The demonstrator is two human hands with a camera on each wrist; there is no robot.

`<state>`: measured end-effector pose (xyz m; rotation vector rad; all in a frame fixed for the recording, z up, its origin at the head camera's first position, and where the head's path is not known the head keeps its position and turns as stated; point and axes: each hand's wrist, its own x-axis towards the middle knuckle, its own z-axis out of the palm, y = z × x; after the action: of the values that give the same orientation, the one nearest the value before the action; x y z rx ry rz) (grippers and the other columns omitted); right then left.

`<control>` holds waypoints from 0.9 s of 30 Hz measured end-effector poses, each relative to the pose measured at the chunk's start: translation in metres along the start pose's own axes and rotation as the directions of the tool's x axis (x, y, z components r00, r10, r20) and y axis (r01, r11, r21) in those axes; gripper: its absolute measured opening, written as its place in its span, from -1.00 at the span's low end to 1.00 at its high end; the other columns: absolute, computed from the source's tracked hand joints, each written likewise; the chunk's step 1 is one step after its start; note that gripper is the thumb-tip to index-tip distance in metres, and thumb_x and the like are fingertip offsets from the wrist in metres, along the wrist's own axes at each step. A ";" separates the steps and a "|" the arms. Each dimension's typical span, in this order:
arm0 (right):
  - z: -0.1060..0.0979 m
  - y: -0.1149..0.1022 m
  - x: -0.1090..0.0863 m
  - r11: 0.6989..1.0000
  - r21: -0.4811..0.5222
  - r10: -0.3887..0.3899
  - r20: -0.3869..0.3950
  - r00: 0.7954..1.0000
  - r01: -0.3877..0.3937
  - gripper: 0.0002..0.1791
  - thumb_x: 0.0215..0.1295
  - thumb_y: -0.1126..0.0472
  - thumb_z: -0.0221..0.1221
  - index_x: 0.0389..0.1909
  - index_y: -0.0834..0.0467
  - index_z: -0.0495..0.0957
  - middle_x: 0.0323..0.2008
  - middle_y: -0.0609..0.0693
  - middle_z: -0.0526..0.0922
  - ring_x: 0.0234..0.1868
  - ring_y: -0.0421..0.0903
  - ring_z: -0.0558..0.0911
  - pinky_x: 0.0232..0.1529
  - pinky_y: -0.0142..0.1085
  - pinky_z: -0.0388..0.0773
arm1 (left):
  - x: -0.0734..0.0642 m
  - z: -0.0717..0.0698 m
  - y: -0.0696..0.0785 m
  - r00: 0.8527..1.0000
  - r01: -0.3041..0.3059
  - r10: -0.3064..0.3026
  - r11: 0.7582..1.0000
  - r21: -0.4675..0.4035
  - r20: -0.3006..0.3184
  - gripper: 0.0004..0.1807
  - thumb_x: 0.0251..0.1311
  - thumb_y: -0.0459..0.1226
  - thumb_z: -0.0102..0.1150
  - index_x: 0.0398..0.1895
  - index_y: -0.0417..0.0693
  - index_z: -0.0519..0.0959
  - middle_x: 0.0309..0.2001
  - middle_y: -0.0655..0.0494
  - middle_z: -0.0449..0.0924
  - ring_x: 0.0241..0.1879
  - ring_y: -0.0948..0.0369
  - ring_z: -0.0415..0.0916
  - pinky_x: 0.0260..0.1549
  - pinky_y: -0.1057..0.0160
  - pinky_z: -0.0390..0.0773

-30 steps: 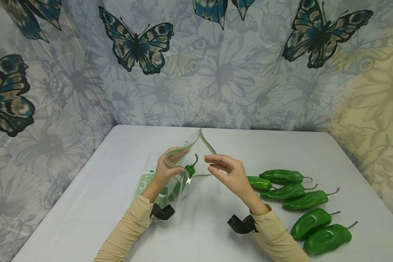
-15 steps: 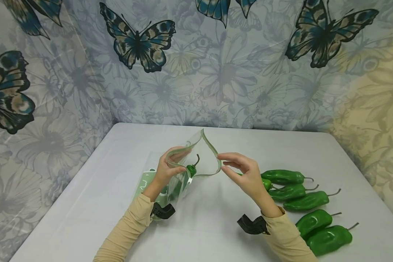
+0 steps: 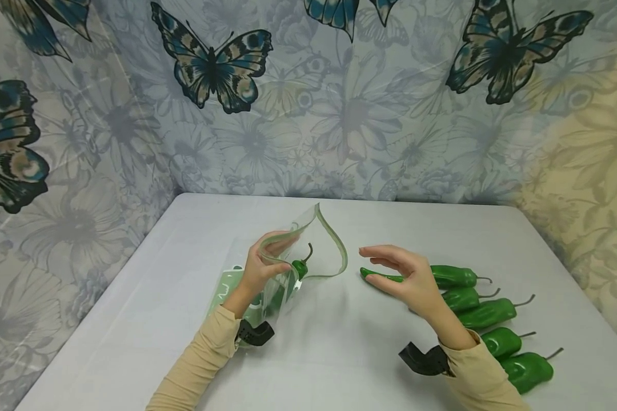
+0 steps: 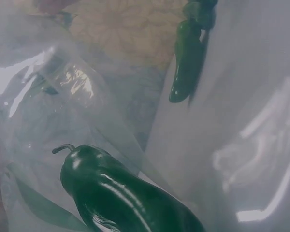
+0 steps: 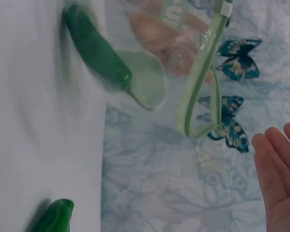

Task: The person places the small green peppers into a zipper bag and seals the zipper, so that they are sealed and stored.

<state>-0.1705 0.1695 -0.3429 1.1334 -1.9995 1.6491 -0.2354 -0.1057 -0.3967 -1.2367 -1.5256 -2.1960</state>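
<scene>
My left hand grips the side of a clear zip bag, thumb on the near rim. The bag's mouth, edged in pale green, gapes to the right. Inside, a green pepper shows its cap and curved stem; the left wrist view shows more of this pepper through the film. Apart from the bag, my right hand holds nothing, its fingers stretched and thumb spread. Just below those fingers, on the table, lies a green pepper, partly hidden by the hand. The right wrist view also shows the open hand.
Several more green peppers lie on the right of the white table, stems pointing right; my right arm covers some of them. A green printed panel is on the bag's left part. Butterfly-patterned cloth rises behind the table.
My right hand has touched the bag's right rim, then moved away to the right, toward the peppers. The bag's mouth has become rounder and wider. My left hand has stayed in place.
</scene>
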 end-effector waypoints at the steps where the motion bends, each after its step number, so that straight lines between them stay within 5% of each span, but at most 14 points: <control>1: -0.003 -0.001 -0.002 1.000 -0.007 -0.003 0.003 1.000 0.003 -0.57 -0.07 0.61 0.23 -0.08 0.48 0.45 -0.13 0.26 0.54 -0.06 -0.01 0.52 -0.08 -0.22 0.47 | 0.000 0.000 0.000 1.000 0.002 -0.002 1.000 -0.001 0.000 -0.41 -0.08 -0.23 0.34 0.07 -0.16 0.40 0.02 0.04 0.48 0.05 0.11 0.39 0.09 0.12 0.28; 14: -0.037 0.016 -0.031 0.998 -0.060 0.001 -0.030 1.000 -0.003 -0.53 -0.17 0.70 0.21 -0.11 0.56 0.42 -0.13 0.31 0.52 -0.04 -0.06 0.51 -0.07 -0.33 0.46 | -0.001 -0.003 0.001 0.999 0.039 -0.039 0.999 0.007 0.000 -0.41 -0.09 -0.20 0.35 0.07 -0.11 0.41 0.02 0.08 0.48 0.04 0.14 0.40 0.09 0.18 0.29; 27: -0.061 0.037 -0.049 0.991 -0.119 0.059 -0.056 0.997 -0.066 -0.51 -0.21 0.70 0.23 -0.12 0.57 0.42 -0.13 0.33 0.50 -0.05 -0.09 0.51 -0.05 -0.32 0.44 | -0.002 0.000 -0.002 1.000 0.014 -0.013 1.000 -0.019 0.022 -0.42 -0.06 -0.25 0.33 0.09 -0.10 0.39 0.03 0.08 0.47 0.04 0.15 0.40 0.10 0.17 0.27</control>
<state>-0.1807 0.2453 -0.3835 0.9844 -2.0899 1.5470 -0.2352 -0.1053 -0.3989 -1.2635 -1.5291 -2.2175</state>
